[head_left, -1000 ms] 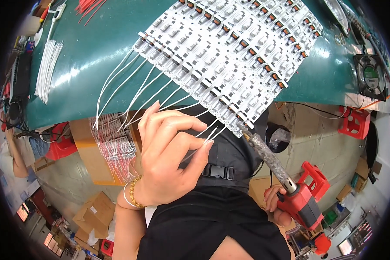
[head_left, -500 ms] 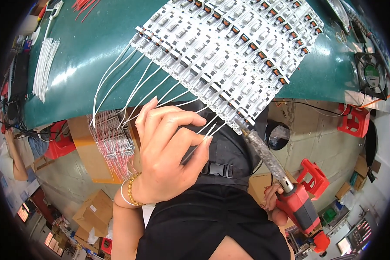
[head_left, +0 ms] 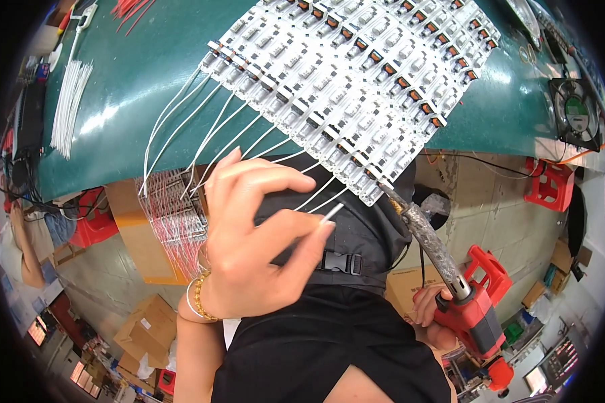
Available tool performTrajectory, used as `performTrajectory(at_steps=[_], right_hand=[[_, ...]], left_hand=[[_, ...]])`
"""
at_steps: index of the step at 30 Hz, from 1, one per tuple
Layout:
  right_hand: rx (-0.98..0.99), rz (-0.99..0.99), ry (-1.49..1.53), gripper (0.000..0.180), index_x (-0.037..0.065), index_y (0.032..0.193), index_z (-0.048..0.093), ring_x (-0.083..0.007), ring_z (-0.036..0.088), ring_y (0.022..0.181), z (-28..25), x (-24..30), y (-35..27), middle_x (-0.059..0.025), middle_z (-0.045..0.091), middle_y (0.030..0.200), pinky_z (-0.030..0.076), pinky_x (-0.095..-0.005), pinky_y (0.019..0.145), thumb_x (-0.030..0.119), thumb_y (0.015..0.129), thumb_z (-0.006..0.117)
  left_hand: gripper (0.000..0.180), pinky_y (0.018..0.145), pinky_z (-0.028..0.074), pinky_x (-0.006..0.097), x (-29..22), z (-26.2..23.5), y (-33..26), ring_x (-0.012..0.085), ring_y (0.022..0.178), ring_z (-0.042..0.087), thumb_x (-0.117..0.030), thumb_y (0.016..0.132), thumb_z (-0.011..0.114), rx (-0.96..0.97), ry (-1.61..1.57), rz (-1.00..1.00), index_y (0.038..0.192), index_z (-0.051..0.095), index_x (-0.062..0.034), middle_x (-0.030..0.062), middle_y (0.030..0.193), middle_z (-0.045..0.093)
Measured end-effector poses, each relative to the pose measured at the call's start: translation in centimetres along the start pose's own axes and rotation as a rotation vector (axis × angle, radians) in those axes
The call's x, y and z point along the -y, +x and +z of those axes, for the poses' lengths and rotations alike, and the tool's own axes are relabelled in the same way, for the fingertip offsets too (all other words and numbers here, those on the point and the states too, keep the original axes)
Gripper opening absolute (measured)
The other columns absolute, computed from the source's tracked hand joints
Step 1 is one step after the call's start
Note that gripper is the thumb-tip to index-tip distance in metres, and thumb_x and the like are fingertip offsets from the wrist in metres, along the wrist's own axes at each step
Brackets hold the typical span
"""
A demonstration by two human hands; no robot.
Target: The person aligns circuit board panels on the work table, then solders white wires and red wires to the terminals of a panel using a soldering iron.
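Note:
My left hand (head_left: 262, 242) pinches a white wire (head_left: 332, 212) between thumb and forefinger. The wire's tip stands free, a short way off the board's near edge. In my right hand (head_left: 431, 314) is a red and black soldering gun (head_left: 474, 316), its long barrel pointing up and left. The soldering tip is close to the near right corner of a white circuit board panel (head_left: 323, 84); whether they touch I cannot tell. Rows of small components cover the panel. Several white wires (head_left: 212, 127) run from its near left edge, some passing behind my left fingers.
The panel lies on a green tabletop (head_left: 134, 101) and juts past its near edge. A white wire bundle (head_left: 72, 111) and red wires (head_left: 131, 8) lie at the left. Below sits a cardboard box (head_left: 124, 211) with wired boards. A black fan (head_left: 575, 114) stands at the right.
My right hand has moved the soldering gun slightly down and right, its tip backing off the panel's corner. The pinched wire's end has come away from the panel's edge.

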State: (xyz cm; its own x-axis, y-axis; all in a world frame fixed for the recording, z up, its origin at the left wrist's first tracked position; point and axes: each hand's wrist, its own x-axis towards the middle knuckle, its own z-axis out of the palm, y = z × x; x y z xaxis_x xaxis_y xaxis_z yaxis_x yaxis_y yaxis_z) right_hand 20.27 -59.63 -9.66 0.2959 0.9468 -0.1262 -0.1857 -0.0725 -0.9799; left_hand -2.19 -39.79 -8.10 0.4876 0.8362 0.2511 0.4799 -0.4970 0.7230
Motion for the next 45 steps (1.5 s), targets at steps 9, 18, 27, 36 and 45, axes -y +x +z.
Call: performTrajectory(at_steps=[9, 18, 27, 36, 45], right_hand=[[-0.147, 0.003, -0.052, 0.064, 0.002, 0.074, 0.05, -0.0178, 0.056, 0.05, -0.8, -0.7, -2.0, -0.0061, 0.057, 0.059, 0.044, -0.0281, 0.048, 0.06, 0.067, 0.076], [0.127, -0.034, -0.336, 0.069, 0.001, 0.096, 0.049, -0.0222, 0.061, 0.061, -5.5, -2.5, -4.1, -0.0125, 0.064, 0.078, 0.05, -0.0316, 0.064, 0.052, 0.064, 0.083], [0.127, -0.022, -0.132, 0.062, 0.002, 0.075, 0.053, -0.0214, 0.057, 0.051, -3.4, -1.2, -1.4, -0.0073, 0.058, 0.061, 0.047, -0.0319, 0.052, 0.057, 0.068, 0.078], [0.114, -0.17, 0.048, 0.078, -0.001, 0.129, 0.042, -0.0112, 0.047, 0.044, -2.2, -2.0, 0.7, 0.0031, 0.047, 0.053, 0.04, -0.0262, 0.047, 0.061, 0.085, 0.06], [-0.032, -0.235, 0.055, 0.077, -0.005, 0.127, 0.041, -0.012, 0.042, 0.04, -1.2, -1.7, 3.4, 0.0009, 0.042, 0.049, 0.04, -0.0257, 0.045, 0.058, 0.086, 0.06]], left_hand=[[0.015, 0.104, 0.025, 0.06, -1.2, 2.2, -0.5, 0.0284, 0.098, 0.054, -0.008, 0.064, 0.077, 0.059, 0.198, -0.023, 0.071, 0.064, -0.0107, 0.0048, 0.096, 0.055], [0.014, 0.105, 0.026, 0.059, -1.3, 2.4, -0.1, 0.0283, 0.097, 0.054, -0.006, 0.064, 0.076, 0.048, 0.18, -0.022, 0.07, 0.064, -0.0086, 0.0052, 0.096, 0.055], [0.014, 0.105, 0.026, 0.059, -1.0, 2.2, 0.0, 0.0284, 0.097, 0.054, -0.006, 0.064, 0.077, 0.046, 0.176, -0.032, 0.07, 0.064, -0.0087, 0.0052, 0.096, 0.056], [0.011, 0.101, 0.035, 0.054, 3.2, -6.2, -1.5, 0.0257, 0.09, 0.058, -0.01, 0.071, 0.074, 0.165, 0.229, -0.091, 0.072, 0.063, -0.0065, 0.0043, 0.083, 0.061], [0.015, 0.081, 0.044, 0.04, 17.4, -20.6, 2.6, 0.0312, 0.091, 0.058, -0.012, 0.08, 0.069, -0.251, 0.998, -0.255, 0.092, 0.065, -0.004, 0.0124, 0.095, 0.063]])
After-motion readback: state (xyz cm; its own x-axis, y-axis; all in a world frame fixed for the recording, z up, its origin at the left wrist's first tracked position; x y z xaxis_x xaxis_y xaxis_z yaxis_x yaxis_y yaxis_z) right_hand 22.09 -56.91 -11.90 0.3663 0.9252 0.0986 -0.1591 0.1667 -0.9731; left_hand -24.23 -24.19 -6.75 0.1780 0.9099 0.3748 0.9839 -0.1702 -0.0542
